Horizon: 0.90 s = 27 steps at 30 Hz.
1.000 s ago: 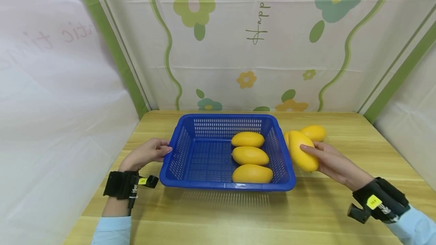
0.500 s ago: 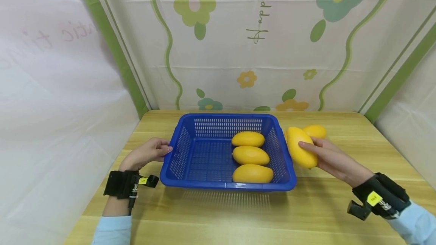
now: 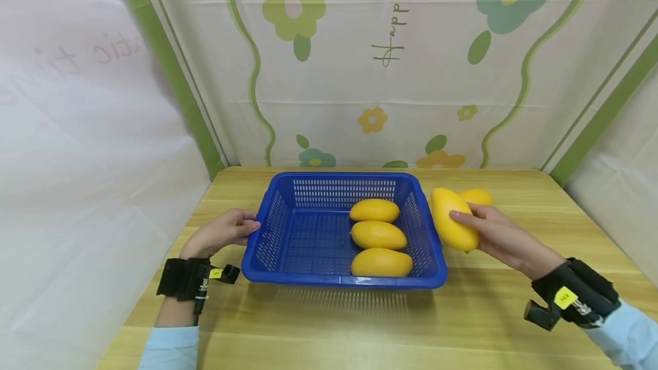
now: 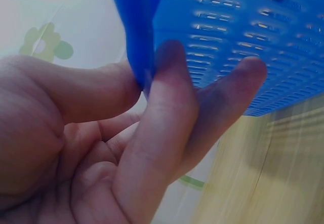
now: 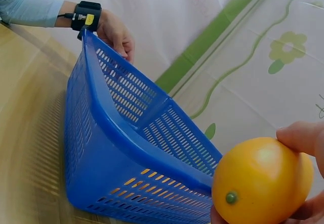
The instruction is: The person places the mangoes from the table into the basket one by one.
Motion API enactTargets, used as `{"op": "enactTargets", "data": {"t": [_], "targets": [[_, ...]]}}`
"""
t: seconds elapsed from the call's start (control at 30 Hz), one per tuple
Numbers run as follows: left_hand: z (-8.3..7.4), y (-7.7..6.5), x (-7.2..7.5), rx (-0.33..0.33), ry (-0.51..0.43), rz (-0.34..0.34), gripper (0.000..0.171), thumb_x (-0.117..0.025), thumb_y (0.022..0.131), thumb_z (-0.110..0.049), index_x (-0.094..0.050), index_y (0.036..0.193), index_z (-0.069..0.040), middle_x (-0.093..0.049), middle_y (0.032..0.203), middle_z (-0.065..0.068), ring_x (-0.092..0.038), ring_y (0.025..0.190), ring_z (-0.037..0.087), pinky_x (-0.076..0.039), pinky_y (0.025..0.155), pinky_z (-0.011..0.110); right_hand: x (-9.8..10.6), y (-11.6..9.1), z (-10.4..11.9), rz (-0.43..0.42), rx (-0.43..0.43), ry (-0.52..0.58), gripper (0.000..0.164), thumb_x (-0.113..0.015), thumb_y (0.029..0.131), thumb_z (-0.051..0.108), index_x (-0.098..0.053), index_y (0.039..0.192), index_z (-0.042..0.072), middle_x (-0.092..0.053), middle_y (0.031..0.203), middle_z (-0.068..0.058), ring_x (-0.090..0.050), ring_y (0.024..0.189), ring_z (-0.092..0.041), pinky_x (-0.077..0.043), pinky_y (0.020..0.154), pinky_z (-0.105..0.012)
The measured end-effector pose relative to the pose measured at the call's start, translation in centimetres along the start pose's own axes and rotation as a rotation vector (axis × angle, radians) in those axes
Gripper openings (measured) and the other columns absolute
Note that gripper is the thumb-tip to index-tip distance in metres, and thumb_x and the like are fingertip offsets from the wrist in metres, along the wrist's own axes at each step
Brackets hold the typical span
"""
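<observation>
A blue plastic basket stands on the table, with three yellow mangoes lying in its right half: a back mango, a middle mango and a front mango. My left hand pinches the basket's left rim; in the left wrist view the thumb is on one side of the rim and fingers on the other. Just outside the right rim, my right hand grips a yellow mango. Its stem end faces the right wrist camera.
Behind the held mango, another mango lies on the wooden table, partly hidden. A sliver of yellow shows at the held mango's left edge. A printed white curtain closes off the back, and white sheets flank the sides.
My right hand has shifted slightly toward the back and left with the mango, covering more of the mango behind it. The left hand and basket have stayed in place.
</observation>
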<state>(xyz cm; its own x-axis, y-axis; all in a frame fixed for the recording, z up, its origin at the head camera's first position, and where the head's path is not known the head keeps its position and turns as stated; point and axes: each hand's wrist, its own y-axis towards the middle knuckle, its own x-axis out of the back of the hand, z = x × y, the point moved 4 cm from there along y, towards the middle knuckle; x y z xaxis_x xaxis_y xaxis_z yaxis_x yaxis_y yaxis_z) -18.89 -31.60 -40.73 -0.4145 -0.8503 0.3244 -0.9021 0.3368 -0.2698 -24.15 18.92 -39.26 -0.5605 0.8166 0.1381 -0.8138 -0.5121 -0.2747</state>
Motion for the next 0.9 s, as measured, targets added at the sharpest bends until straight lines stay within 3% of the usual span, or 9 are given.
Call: {"op": "enactTargets", "data": {"t": [0.9], "targets": [[0.1, 0.1, 0.1, 0.009, 0.012, -0.014, 0.036, -0.044, 0.107, -0.011, -0.048, 0.131, 0.016, -0.065, 0.116, 0.023, -0.071, 0.098, 0.02, -0.061, 0.091, 0.036, -0.6, 0.2, 1.2, 0.025, 0.035, -0.012, 0.058, -0.041, 0.109, 0.032, -0.023, 0.146, -0.009, -0.059, 0.112, -0.004, -0.061, 0.097, -0.016, -0.059, 0.084, -0.03]]}}
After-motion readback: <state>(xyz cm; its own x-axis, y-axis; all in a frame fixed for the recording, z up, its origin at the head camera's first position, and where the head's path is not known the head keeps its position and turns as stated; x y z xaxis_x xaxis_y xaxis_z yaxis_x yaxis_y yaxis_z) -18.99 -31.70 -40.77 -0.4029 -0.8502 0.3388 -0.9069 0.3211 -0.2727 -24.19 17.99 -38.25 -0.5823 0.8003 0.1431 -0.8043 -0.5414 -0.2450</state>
